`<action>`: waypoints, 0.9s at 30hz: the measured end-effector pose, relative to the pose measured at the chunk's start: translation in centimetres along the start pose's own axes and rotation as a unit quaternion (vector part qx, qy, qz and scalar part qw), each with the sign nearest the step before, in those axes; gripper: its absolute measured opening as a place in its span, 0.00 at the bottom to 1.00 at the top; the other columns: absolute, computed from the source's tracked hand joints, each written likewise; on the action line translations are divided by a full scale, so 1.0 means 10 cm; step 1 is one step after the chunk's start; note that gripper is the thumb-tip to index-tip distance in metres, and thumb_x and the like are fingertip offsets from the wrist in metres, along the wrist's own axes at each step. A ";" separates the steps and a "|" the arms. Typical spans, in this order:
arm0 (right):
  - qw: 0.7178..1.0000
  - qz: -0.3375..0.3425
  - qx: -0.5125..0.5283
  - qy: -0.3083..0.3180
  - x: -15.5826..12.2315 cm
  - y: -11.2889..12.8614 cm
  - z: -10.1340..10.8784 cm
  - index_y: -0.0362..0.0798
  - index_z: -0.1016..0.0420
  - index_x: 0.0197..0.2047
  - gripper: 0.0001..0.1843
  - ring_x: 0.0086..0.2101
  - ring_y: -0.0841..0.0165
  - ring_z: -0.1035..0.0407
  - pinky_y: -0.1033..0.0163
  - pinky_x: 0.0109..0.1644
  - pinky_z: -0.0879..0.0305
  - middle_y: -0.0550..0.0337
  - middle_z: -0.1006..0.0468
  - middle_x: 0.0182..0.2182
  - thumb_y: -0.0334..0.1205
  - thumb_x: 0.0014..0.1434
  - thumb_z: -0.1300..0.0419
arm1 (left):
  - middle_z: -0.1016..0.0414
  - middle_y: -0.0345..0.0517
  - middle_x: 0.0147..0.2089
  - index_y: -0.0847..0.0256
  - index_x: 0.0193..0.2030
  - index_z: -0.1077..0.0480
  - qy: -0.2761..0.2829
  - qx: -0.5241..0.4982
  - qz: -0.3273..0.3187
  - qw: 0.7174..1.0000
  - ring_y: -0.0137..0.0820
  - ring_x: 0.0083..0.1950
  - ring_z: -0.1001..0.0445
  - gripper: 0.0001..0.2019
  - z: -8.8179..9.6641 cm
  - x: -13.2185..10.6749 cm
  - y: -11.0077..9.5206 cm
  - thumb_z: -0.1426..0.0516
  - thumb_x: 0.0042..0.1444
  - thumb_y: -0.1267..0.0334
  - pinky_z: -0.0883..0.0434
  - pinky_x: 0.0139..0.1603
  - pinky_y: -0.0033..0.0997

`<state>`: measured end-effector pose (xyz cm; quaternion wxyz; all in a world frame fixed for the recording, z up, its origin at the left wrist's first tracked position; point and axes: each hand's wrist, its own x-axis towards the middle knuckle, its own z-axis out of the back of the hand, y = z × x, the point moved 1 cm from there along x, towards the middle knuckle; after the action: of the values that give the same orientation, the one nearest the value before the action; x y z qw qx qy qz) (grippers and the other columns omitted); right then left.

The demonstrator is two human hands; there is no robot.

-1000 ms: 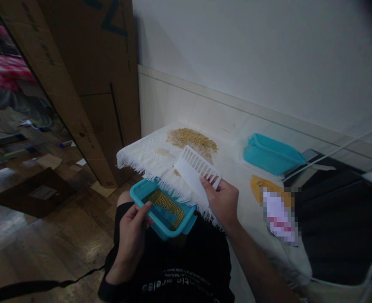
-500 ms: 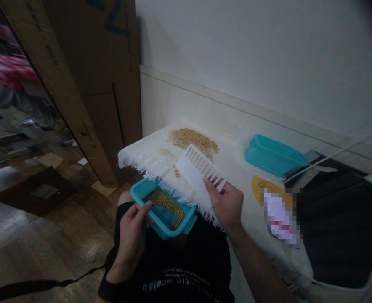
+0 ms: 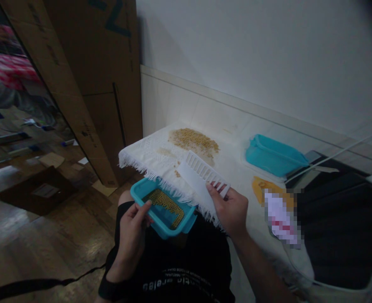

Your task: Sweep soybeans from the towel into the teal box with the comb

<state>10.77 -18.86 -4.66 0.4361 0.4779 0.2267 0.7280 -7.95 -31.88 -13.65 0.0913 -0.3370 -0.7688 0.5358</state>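
My left hand [image 3: 131,233] grips the near rim of a turquoise tray [image 3: 163,209] holding small yellowish beads, kept just under the fringed edge of a white cloth [image 3: 148,158]. My right hand [image 3: 232,210] is closed on a white slotted plastic scraper [image 3: 201,176], which lies tilted over the cloth's front edge. A pile of tan grains [image 3: 194,141] lies further back on the cloth. A few loose grains [image 3: 176,173] sit next to the scraper's left side.
A second turquoise tray [image 3: 274,155] sits at the right on the cloth, with an orange object [image 3: 260,185] and a blurred packet [image 3: 280,219] nearer me. A tall cardboard box [image 3: 88,75] leans at left. A white cable [image 3: 337,148] crosses the dark surface on the right.
My right hand and the scraper have drifted slightly right and toward me. The left hand and its tray have stayed put.
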 end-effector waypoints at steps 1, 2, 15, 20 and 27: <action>1.000 0.000 0.000 -0.003 -0.02 0.00 0.01 0.45 0.15 0.32 0.16 0.27 0.61 0.21 0.63 0.30 0.27 0.55 0.15 0.28 0.50 0.59 0.35 | 0.36 0.36 0.18 0.60 0.19 0.34 0.000 -0.002 0.000 1.000 0.24 0.21 0.39 0.19 0.00 0.00 -0.01 0.29 0.46 0.56 0.40 0.24 0.25; 1.000 0.001 -0.002 -0.006 -0.03 0.00 0.02 0.45 0.16 0.32 0.16 0.26 0.62 0.21 0.63 0.29 0.27 0.55 0.15 0.27 0.50 0.59 0.35 | 0.36 0.36 0.18 0.60 0.19 0.34 0.000 -0.004 0.000 1.000 0.24 0.21 0.39 0.19 0.01 0.01 -0.01 0.29 0.46 0.56 0.40 0.24 0.25; 0.999 0.019 -0.022 0.014 -0.10 0.00 0.02 0.45 0.16 0.31 0.17 0.24 0.64 0.24 0.65 0.26 0.31 0.56 0.17 0.25 0.49 0.61 0.36 | 0.37 0.33 0.19 0.61 0.22 0.33 -0.012 -0.027 0.006 1.000 0.22 0.21 0.40 0.20 0.03 0.07 -0.04 0.28 0.43 0.55 0.40 0.22 0.23; 0.999 0.016 -0.018 0.025 -0.08 -0.01 -0.02 0.45 0.16 0.31 0.17 0.25 0.63 0.23 0.65 0.26 0.30 0.56 0.18 0.23 0.50 0.61 0.36 | 0.37 0.33 0.19 0.61 0.22 0.33 -0.020 -0.024 0.001 1.000 0.22 0.20 0.40 0.20 0.03 0.07 -0.05 0.27 0.42 0.55 0.41 0.21 0.22; 1.000 0.017 -0.002 0.025 -0.08 0.03 -0.08 0.46 0.16 0.30 0.16 0.25 0.64 0.23 0.65 0.26 0.30 0.57 0.18 0.22 0.49 0.61 0.36 | 0.36 0.33 0.19 0.61 0.23 0.32 -0.013 -0.009 -0.007 1.000 0.22 0.21 0.39 0.19 0.04 0.08 -0.04 0.28 0.43 0.54 0.40 0.22 0.23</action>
<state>10.07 -19.61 -5.23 0.4183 0.4625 0.2282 0.7477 -8.92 -31.75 -13.64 0.0825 -0.3253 -0.7769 0.5328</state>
